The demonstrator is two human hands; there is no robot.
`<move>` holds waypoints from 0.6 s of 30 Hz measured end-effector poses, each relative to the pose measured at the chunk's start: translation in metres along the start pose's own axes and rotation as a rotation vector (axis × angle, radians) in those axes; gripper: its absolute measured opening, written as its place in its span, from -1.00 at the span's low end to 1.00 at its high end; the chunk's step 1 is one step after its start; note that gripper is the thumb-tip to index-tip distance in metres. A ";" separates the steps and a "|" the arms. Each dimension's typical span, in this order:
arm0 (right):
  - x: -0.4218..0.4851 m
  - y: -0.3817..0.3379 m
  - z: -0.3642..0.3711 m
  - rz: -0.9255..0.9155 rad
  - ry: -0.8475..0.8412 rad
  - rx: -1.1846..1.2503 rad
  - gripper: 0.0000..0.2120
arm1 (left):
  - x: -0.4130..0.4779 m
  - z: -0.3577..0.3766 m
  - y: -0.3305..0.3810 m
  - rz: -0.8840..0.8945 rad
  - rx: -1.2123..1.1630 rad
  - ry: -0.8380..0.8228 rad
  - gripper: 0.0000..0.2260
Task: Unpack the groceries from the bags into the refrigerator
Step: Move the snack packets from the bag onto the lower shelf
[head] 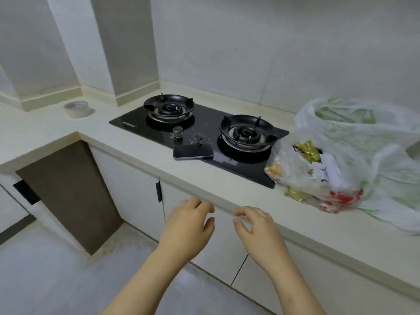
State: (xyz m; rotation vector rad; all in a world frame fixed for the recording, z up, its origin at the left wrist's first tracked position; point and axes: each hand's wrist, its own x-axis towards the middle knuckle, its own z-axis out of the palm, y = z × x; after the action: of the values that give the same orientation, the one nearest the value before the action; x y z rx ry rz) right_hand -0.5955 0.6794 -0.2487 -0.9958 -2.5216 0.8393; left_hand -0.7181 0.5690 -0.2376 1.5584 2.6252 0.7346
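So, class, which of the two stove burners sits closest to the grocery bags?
The right burner: the grocery bags lie directly beside it. The left burner sits farther away, toward the roll of tape.

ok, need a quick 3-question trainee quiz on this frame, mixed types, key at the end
1. True or false: the left hand and the right hand both hold nothing.
2. Multiple choice: the phone lies A) across the front edge of the gas hob, by its knobs; B) on a plate; C) in a sink.
3. Fill in: the grocery bags sit on the countertop to the ___ of the hob.
Key: 1 true; 2 A; 3 right.
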 end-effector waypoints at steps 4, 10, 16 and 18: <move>0.026 0.009 -0.007 0.095 0.083 0.012 -0.79 | 0.045 0.011 0.003 0.123 -0.020 -0.046 -0.73; 0.048 0.025 -0.020 0.219 0.207 -0.041 -0.78 | 0.106 0.035 0.009 0.274 -0.068 -0.137 -0.73; 0.056 0.061 -0.045 0.297 0.390 -0.032 -0.82 | 0.146 0.060 0.038 0.371 -0.170 -0.120 -0.77; 0.063 0.078 -0.055 0.298 0.469 -0.043 -0.83 | 0.160 0.070 0.053 0.423 -0.212 -0.082 -0.83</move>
State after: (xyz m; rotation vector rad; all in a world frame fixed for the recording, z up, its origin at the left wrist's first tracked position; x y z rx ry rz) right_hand -0.5740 0.7917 -0.2494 -1.4173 -2.0310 0.5430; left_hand -0.7388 0.7505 -0.2418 2.0450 2.0974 0.9047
